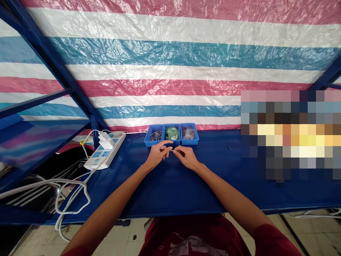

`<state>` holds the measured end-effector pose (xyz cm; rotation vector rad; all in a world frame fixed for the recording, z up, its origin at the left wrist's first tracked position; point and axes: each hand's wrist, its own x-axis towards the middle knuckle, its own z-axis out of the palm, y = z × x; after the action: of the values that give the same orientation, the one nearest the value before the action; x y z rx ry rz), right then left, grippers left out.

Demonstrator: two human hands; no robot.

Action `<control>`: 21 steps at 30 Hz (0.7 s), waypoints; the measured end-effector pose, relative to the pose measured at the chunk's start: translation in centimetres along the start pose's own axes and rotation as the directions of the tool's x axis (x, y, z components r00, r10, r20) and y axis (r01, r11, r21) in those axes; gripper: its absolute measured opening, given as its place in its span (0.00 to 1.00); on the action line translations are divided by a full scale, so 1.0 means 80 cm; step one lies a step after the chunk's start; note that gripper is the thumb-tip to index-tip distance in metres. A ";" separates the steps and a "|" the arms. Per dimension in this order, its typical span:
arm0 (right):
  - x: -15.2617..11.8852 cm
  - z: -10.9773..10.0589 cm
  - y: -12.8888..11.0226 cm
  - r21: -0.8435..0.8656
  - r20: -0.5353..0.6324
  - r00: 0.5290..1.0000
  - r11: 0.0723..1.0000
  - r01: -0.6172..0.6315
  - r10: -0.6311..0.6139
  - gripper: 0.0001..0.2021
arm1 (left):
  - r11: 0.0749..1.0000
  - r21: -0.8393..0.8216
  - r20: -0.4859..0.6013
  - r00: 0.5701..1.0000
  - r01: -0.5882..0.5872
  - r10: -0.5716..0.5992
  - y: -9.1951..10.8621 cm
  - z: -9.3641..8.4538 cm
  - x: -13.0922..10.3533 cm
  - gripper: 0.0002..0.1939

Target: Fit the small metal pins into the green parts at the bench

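Over the middle of the table, my left hand [157,155] and my right hand [187,158] meet almost fingertip to fingertip. A small whitish piece [172,150], too small to name, shows between them, pinched by my right thumb and fingers. My left thumb closes against the bent fingers while the index finger stretches out above; what they hold is hidden. Just beyond stand three blue bins: the left bin [146,142] has slim dark and metallic parts, the middle bin [176,143] a green bag with pale pieces, the right bin [194,142] clear plastic bags.
A white power strip [98,164] with a plugged-in adapter [106,141] and looping cables [86,193] lies at the left. A small dark part [228,147] rests on the blue table [176,192] to the right. Striped sheeting [170,87] hangs behind. The far right is pixelated.
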<state>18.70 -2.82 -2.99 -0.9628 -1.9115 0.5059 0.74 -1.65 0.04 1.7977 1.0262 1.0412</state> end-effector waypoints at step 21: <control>0.007 -0.005 0.009 -0.230 -0.147 0.950 0.925 -0.304 0.276 0.11 | 0.816 -0.574 -0.308 0.904 0.070 -0.295 -0.020 -0.023 0.023 0.18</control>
<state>19.22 -1.91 -2.96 -1.4243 -1.7666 0.3743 -0.68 1.01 -0.27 1.0173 0.9703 1.4277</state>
